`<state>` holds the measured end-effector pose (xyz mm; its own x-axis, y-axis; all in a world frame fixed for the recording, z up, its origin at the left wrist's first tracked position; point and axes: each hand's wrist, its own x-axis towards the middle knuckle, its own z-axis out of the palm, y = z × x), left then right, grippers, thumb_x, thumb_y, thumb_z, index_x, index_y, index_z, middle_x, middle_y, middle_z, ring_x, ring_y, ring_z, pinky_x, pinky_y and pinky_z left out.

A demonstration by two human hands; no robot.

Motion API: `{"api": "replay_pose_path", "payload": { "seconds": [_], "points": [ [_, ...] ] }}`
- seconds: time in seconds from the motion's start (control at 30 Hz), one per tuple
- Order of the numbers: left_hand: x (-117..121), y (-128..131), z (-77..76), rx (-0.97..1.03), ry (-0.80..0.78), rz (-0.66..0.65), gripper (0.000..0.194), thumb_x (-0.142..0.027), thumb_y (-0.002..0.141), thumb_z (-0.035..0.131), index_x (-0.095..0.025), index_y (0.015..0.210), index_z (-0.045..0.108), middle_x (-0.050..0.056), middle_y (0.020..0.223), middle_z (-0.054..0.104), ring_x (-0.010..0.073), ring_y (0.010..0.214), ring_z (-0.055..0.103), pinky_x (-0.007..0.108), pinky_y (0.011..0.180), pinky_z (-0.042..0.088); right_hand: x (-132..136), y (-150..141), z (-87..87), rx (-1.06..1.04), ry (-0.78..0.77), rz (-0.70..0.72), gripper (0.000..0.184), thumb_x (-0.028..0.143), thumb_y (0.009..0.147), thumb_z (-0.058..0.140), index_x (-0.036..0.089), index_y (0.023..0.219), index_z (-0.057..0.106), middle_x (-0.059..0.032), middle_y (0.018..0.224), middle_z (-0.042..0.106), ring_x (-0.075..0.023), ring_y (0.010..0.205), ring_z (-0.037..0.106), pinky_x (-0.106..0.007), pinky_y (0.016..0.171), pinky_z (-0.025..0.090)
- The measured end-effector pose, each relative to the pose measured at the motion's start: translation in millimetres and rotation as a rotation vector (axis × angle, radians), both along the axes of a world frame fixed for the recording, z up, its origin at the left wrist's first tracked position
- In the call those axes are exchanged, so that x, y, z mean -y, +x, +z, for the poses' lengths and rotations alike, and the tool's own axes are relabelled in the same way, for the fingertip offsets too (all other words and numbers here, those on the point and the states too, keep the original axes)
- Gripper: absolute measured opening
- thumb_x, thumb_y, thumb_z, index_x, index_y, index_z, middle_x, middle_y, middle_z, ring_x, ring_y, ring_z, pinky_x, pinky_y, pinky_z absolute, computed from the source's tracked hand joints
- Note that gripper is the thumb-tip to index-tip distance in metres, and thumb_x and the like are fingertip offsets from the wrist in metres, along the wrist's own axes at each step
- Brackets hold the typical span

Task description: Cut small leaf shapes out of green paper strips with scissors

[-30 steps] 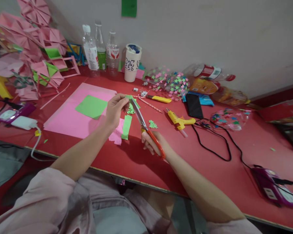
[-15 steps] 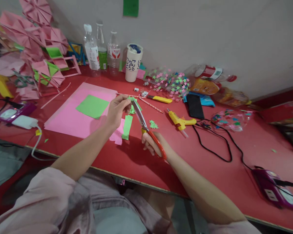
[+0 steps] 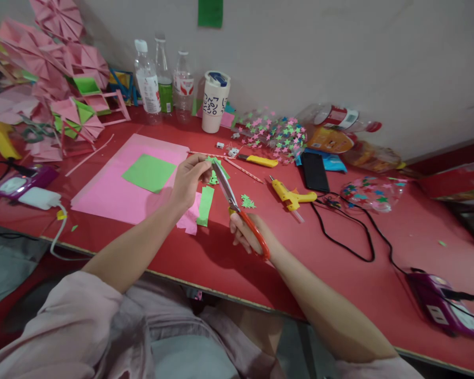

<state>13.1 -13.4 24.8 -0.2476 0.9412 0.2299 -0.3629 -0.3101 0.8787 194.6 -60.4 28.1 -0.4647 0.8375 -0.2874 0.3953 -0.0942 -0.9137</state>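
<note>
My left hand [image 3: 188,179] pinches a small piece of green paper [image 3: 210,159] between thumb and fingertips. In my right hand [image 3: 247,231] are scissors [image 3: 229,193] with orange-red handles, their blade tips at the edge of that green piece. Below the blades lie green paper scraps [image 3: 213,179] and a green paper strip [image 3: 205,206], with pink paper scraps [image 3: 189,218] beside it. A small heap of green star cutouts [image 3: 247,201] rests right of the blades. To the left, a green paper square [image 3: 149,172] lies on pink paper sheets [image 3: 110,184].
A yellow glue gun [image 3: 291,195], a yellow utility knife [image 3: 262,161] and a black phone [image 3: 315,171] lie right of the hands. Bottles [image 3: 147,84] and a white cup [image 3: 214,105] stand at the wall. Black cords [image 3: 351,252] run across the red table [image 3: 324,273].
My hands hold nearly the same pose. The left hand has shifted very slightly right, and the scissor handles look a little wider apart now.
</note>
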Motion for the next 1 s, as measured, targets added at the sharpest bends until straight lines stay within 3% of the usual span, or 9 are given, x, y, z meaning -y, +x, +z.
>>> {"api": "replay_pose_path", "payload": {
  "seconds": [0.3, 0.57, 1.0],
  "points": [
    [-2.5, -4.7, 1.1, -0.017, -0.053, 0.017, 0.01, -0.016, 0.069, 0.055, -0.019, 0.06, 0.052, -0.006, 0.046, 0.046, 0.0028, 0.041, 0.039, 0.017, 0.04, 0.03, -2.6, 1.7, 3.1, 0.048, -0.012, -0.011, 0.048, 0.066, 0.076, 0.047, 0.021, 0.062, 0.044, 0.0102, 0.032, 0.035, -0.0058, 0.025, 0.035, -0.023, 0.039, 0.043],
    [-3.7, -8.9, 4.1, -0.048, -0.059, -0.002, 0.011, -0.015, 0.067, 0.054, -0.018, 0.057, 0.05, -0.006, 0.044, 0.045, 0.0027, 0.04, 0.038, 0.017, 0.04, 0.028, -3.4, 0.2, 8.4, 0.142, -0.03, -0.023, 0.045, 0.061, 0.077, 0.047, 0.02, 0.06, 0.043, 0.0072, 0.032, 0.038, -0.0088, 0.027, 0.043, -0.018, 0.028, 0.028],
    [-5.1, -11.2, 2.8, -0.04, -0.039, -0.027, 0.013, -0.015, 0.067, 0.054, -0.017, 0.055, 0.049, -0.007, 0.045, 0.045, 0.0014, 0.04, 0.038, 0.016, 0.04, 0.027, -2.8, 0.2, 11.1, 0.156, -0.03, -0.031, 0.044, 0.06, 0.078, 0.048, 0.02, 0.06, 0.043, 0.0077, 0.03, 0.034, -0.0097, 0.029, 0.045, -0.017, 0.027, 0.028]
  ]
}}
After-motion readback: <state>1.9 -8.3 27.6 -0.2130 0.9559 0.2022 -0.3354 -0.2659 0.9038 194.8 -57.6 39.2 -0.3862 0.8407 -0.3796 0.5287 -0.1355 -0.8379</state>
